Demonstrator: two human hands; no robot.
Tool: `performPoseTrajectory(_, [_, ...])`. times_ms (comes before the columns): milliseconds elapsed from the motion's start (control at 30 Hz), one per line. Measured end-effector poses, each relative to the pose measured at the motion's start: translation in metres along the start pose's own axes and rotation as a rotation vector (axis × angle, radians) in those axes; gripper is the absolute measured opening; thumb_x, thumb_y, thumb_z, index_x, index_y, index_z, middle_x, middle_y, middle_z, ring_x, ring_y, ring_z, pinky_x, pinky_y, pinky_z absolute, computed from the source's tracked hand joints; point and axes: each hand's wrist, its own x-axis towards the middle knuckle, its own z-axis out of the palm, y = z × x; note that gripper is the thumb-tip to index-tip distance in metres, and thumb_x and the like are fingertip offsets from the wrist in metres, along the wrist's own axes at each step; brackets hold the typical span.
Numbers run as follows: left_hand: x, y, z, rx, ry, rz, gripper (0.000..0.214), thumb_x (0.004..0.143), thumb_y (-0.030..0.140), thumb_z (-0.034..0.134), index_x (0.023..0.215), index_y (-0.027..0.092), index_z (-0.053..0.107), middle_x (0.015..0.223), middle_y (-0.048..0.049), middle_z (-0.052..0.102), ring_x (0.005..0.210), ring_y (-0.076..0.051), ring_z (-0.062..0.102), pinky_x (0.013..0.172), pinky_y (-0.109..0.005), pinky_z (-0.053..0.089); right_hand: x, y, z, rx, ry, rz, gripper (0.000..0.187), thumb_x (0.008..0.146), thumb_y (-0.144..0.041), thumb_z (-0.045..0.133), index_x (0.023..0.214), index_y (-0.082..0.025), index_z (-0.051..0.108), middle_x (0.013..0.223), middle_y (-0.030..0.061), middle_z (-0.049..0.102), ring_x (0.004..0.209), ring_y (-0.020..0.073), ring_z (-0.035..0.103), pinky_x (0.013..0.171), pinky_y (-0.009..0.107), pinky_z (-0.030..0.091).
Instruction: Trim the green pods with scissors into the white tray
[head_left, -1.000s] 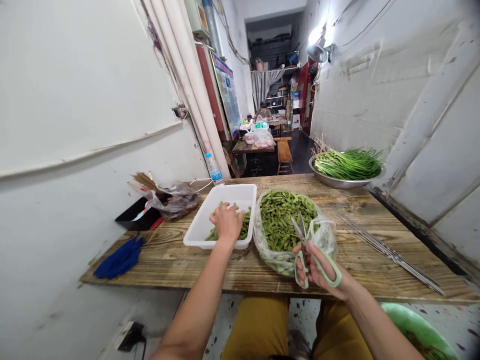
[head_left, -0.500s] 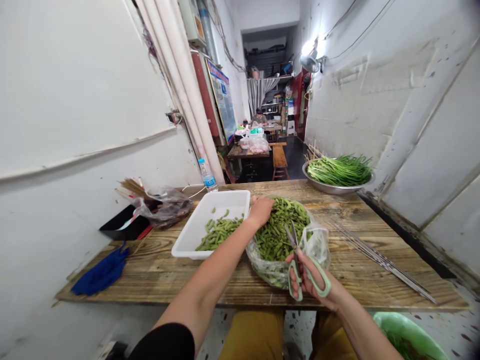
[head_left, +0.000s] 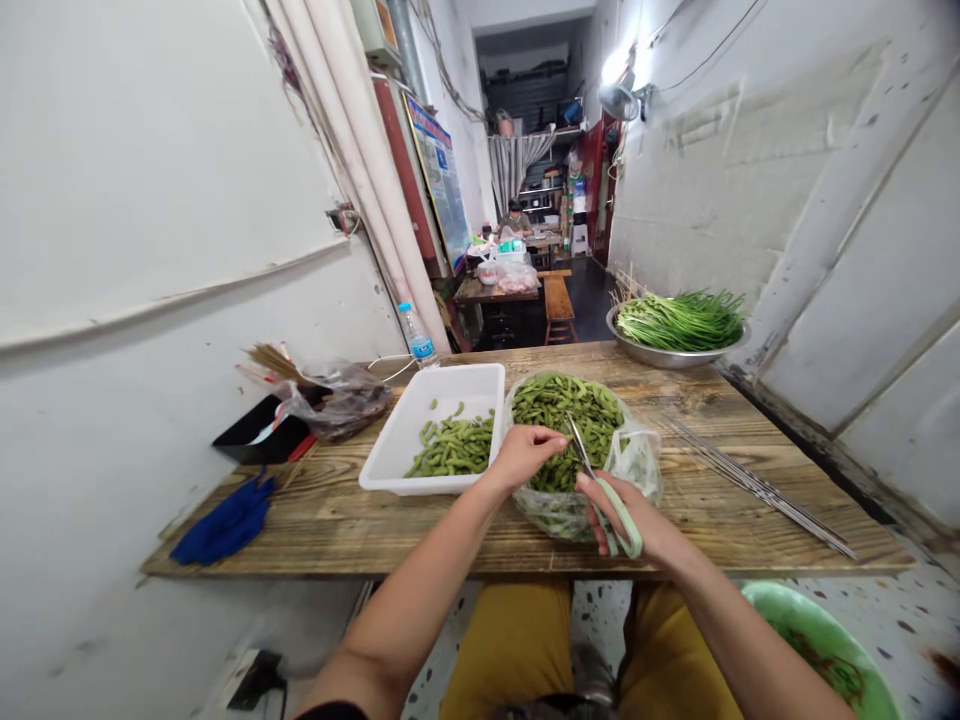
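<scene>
Over a clear plastic bag point(head_left: 559, 522) heaped with green edamame pods point(head_left: 574, 390), both my hands are close together. My left hand point(head_left: 529, 455) is closed in a pinch on what looks like an edamame pod, mostly hidden by the fingertips. Pale green-handled scissors point(head_left: 621, 515) are gripped in my right hand point(head_left: 634, 515). Their blades, nearly together, point up and away beside my left fingertips. To the left of the bag stands a white plastic tub point(head_left: 386, 465) with a smaller pile of edamame pods point(head_left: 456, 445) in it.
Metal skewers point(head_left: 761, 485) lie at the right, behind them a steel bowl point(head_left: 679, 355) of green stalks. A water bottle point(head_left: 418, 338), a black tray point(head_left: 255, 440) and a blue cloth point(head_left: 225, 520) are leftward. A green basin point(head_left: 787, 600) sits below the table's right edge.
My left hand has come out of the pod heap toward me and now pinches beside the scissors. The scissor blades and handles have closed together. The view has tilted slightly downward.
</scene>
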Motion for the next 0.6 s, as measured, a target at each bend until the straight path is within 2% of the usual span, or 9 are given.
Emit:
performPoseTrajectory(133, [-0.002,0.004,-0.001,-0.006,0.003,-0.008,0.027,0.072,0.033,0.064,0.083,0.01,0.073,0.069,-0.0035,0.069,0.061,-0.012,0.054,0.06,-0.023,0.04,-0.001,0.0,-0.004,-0.136,0.008,-0.075,0.039,0.078,-0.058,0.056,0.073,-0.022,0.042,0.051,-0.0074,0.043,0.035,0.009,0.043,0.031,0.021,0.04])
performPoseTrajectory(267, [-0.001,0.003,-0.001,0.068,0.022,0.026,0.023,0.073,0.029,0.063,0.081,0.01,0.073,0.075,-0.0048,0.072,0.066,-0.014,0.059,0.065,-0.024,0.042,0.002,0.005,-0.013,-0.275,-0.009,-0.137,0.035,0.081,-0.054,0.055,0.075,-0.022,0.043,0.052,-0.0076,0.041,0.037,0.0087,0.043,0.035,0.021,0.043])
performPoseTrajectory(467, [-0.002,0.006,-0.002,0.142,0.015,0.079,0.021,0.075,0.028,0.062,0.083,0.012,0.074,0.081,-0.0052,0.073,0.073,-0.016,0.063,0.069,-0.024,0.044,0.002,0.007,-0.017,-0.292,-0.04,-0.157,0.033,0.083,-0.053,0.053,0.078,-0.022,0.045,0.055,-0.0069,0.042,0.042,0.0089,0.044,0.039,0.021,0.046])
performPoseTrajectory(600, [-0.003,0.013,-0.003,0.15,0.0,0.097,0.018,0.075,0.027,0.062,0.081,0.014,0.073,0.079,-0.0039,0.073,0.072,-0.015,0.062,0.068,-0.024,0.044,0.001,0.005,-0.017,-0.278,-0.044,-0.189,0.032,0.084,-0.051,0.053,0.077,-0.021,0.045,0.05,-0.0079,0.041,0.039,0.008,0.044,0.039,0.019,0.043])
